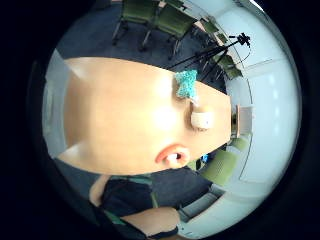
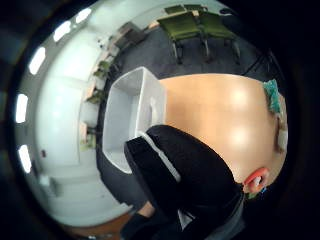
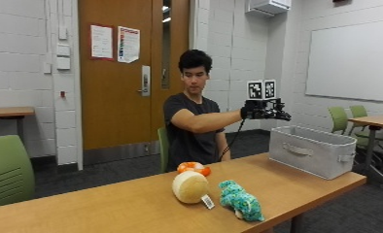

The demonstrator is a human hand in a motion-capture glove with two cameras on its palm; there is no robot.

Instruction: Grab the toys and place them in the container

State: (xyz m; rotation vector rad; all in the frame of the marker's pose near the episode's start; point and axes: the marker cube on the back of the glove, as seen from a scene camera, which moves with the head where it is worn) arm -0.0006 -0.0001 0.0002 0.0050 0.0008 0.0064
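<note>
Holding my gloved right hand (image 3: 264,111) raised with fingers spread and nothing in it, just short of the container (image 3: 313,150); the three toys (image 3: 214,189) lie well back across the table (image 3: 101,208).

Green chairs (image 3: 5,167), a wooden door (image 3: 117,73) and a whiteboard (image 3: 353,60).

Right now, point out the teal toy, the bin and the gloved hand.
teal toy (image 3: 241,200): outside view, its body.
bin (image 3: 312,153): outside view, its front wall.
gloved hand (image 3: 263,112): outside view, its middle.

door notices (image 3: 115,43), no lettering legible
</note>
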